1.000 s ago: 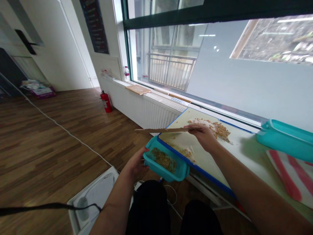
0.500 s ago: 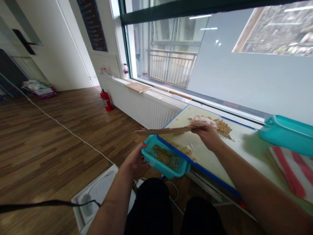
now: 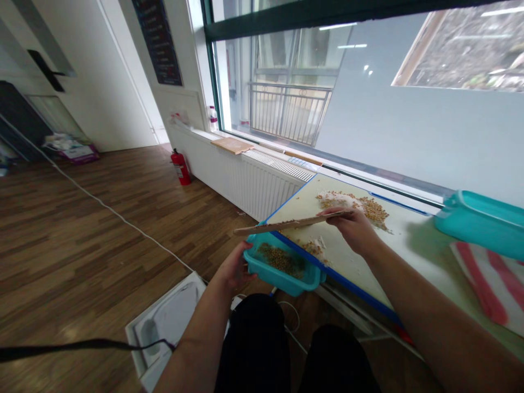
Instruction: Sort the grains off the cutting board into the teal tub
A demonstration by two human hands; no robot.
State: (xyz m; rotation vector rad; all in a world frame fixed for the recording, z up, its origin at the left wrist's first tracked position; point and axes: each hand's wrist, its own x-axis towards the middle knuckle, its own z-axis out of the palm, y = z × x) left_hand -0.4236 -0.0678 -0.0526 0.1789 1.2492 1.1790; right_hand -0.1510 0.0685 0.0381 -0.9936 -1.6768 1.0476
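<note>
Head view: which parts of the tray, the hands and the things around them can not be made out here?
All in the head view.
Left hand: most fingers hidden behind the teal tray it grips.
Flat strip in the right hand: seen edge-on, material unclear.
Second teal container: cut off by the right edge.
Wall poster: text too small and blurred.

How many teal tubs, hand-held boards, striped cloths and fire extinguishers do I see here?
Teal tubs: 2, one gripped by the left hand, one at far right
Hand-held boards: 1, in the right hand
Striped cloths: 1
Fire extinguishers: 1
Total: 5
</note>
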